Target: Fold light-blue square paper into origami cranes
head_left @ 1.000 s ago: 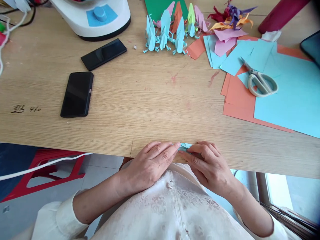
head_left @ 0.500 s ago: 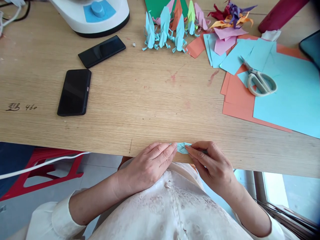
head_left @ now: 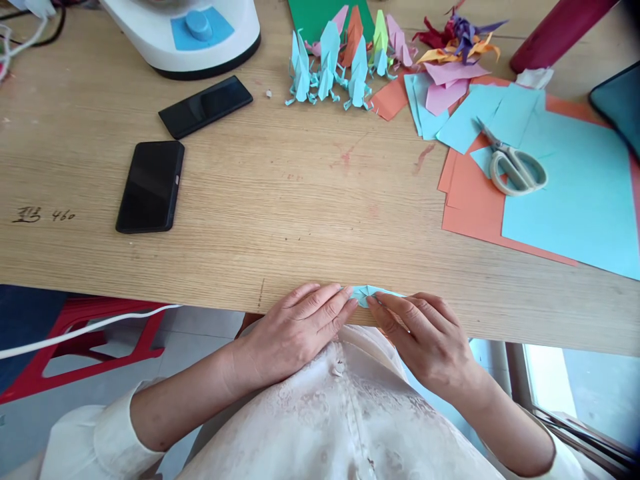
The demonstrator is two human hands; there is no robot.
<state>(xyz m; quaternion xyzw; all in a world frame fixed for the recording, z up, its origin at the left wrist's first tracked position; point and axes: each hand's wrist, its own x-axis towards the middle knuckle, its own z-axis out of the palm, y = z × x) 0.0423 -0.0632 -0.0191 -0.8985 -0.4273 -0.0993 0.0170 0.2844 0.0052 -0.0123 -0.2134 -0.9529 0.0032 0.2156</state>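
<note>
A small folded light-blue paper (head_left: 364, 293) lies at the table's near edge, creases showing in its middle. My left hand (head_left: 300, 323) lies flat on its left end, fingers together and pointing right. From the other side my right hand (head_left: 425, 333) presses on the paper with its fingertips, fingers bent and close together, covering part of its right side. The underside of the paper and both thumbs are mostly hidden.
Folded paper figures (head_left: 329, 63) stand at the back centre. Scissors (head_left: 517, 170) rest on blue and orange sheets (head_left: 575, 200) at the right. Two black phones (head_left: 150, 187) (head_left: 206, 107) and a white appliance (head_left: 225, 33) are at the left; a dark red cylinder (head_left: 563, 33) is back right.
My right hand has shifted slightly and its fingers are flatter and closer together. More of the paper's right end shows above them. The left hand has hardly moved.
</note>
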